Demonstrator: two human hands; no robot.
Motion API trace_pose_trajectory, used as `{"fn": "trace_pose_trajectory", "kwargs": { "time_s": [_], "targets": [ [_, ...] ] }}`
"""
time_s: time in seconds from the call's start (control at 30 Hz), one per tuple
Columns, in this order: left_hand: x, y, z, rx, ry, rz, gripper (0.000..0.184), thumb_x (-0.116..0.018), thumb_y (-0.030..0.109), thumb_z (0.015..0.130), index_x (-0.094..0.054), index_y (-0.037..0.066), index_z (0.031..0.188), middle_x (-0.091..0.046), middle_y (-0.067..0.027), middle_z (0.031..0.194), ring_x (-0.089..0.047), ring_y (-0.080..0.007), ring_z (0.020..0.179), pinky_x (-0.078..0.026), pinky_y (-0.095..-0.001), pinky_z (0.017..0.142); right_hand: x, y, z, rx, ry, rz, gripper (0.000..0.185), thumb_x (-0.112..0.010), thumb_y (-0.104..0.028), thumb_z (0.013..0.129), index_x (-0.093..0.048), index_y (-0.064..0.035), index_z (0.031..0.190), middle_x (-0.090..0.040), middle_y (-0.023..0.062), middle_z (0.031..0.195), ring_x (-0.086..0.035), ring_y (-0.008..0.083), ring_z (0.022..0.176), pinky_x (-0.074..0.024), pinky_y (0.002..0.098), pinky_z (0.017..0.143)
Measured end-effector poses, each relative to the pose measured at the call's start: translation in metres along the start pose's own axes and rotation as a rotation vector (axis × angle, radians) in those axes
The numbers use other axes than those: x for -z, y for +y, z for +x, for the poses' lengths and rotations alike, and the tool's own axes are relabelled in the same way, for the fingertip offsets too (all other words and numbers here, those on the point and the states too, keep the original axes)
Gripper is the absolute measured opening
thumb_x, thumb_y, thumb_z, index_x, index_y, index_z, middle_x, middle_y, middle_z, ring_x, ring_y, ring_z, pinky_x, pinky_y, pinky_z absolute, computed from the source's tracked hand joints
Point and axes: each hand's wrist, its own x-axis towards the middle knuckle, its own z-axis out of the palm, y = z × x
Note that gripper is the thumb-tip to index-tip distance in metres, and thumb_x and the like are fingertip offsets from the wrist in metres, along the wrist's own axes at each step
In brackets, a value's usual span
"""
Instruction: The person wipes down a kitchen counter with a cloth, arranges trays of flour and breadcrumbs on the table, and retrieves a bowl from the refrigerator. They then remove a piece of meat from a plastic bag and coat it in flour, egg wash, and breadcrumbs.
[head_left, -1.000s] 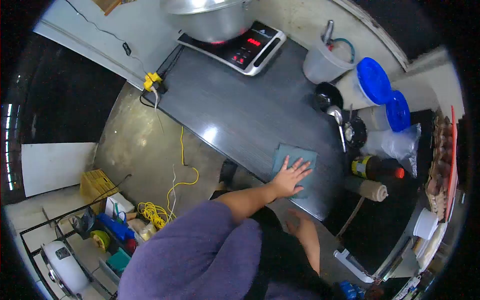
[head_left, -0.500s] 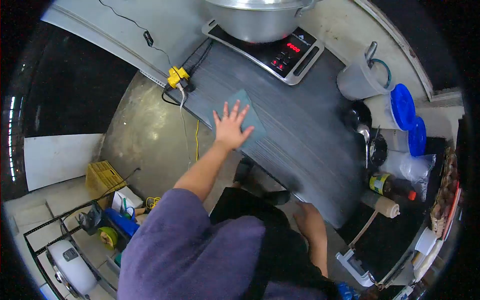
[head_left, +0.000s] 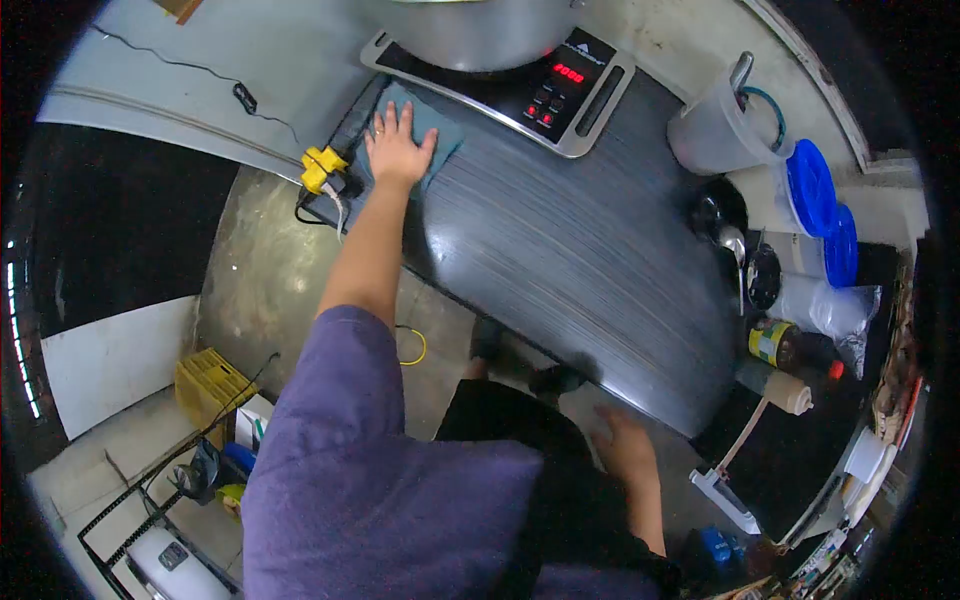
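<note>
My left hand (head_left: 397, 155) lies flat with fingers spread on a blue-green cloth (head_left: 440, 140), pressing it against the dark grey tabletop (head_left: 560, 240). The cloth is near the table's left end, beside the induction cooktop (head_left: 540, 95). A large metal pot (head_left: 480, 35) stands on the cooktop, whose red digits are lit. Close to the hand is a yellow plug adapter (head_left: 323, 168) with cords. Down by the table's front edge hangs my right hand (head_left: 628, 445), its fingers loosely apart and nothing seen in them.
Along the right side stand a clear plastic pitcher (head_left: 715, 135), tubs with blue lids (head_left: 810, 190), a black bowl (head_left: 717, 208) with a ladle (head_left: 735, 245), and a dark sauce bottle (head_left: 800, 350). A yellow crate (head_left: 212, 385) sits on the floor at left.
My left hand has slid the cloth up and to the left over the tabletop, toward the cooktop and the yellow adapter. My right hand has hardly moved.
</note>
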Motion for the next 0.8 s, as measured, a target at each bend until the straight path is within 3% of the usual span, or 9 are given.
{"fn": "trace_pose_trajectory", "kwargs": {
  "time_s": [0.27, 0.6, 0.8],
  "targets": [
    [-0.016, 0.045, 0.002, 0.075, 0.012, 0.055, 0.078, -0.042, 0.057, 0.088, -0.027, 0.012, 0.148, -0.025, -0.0117, 0.154, -0.022, -0.0380, 0.141, -0.017, -0.0544, 0.113, -0.005, 0.011, -0.017, -0.058, -0.010, 0.042, 0.039, -0.063, -0.025, 0.085, -0.057, -0.0134, 0.122, -0.058, 0.0184, 0.120, -0.055, 0.0385, 0.111, -0.0460, 0.0454, 0.093],
    [0.042, 0.223, -0.142, -0.068, -0.197, -0.069, 0.083, -0.047, 0.052, 0.086, -0.024, 0.002, 0.147, -0.021, -0.0170, 0.155, -0.018, -0.0413, 0.141, -0.015, -0.0590, 0.111, 0.001, 0.052, -0.025, 0.059, -0.004, 0.056, 0.041, -0.058, -0.031, 0.090, -0.053, -0.0128, 0.126, -0.057, 0.0202, 0.119, -0.055, 0.0403, 0.109, -0.0471, 0.0484, 0.092],
    [0.057, 0.339, -0.244, -0.440, -0.335, -0.318, 0.077, -0.048, 0.046, 0.088, -0.025, 0.003, 0.147, -0.018, -0.0149, 0.155, -0.015, -0.0392, 0.142, -0.013, -0.0566, 0.113, 0.009, 0.080, -0.041, 0.064, -0.009, 0.002, 0.039, -0.059, -0.029, 0.089, -0.055, -0.0127, 0.124, -0.058, 0.0191, 0.118, -0.057, 0.0391, 0.106, -0.0480, 0.0475, 0.090]
  ]
}}
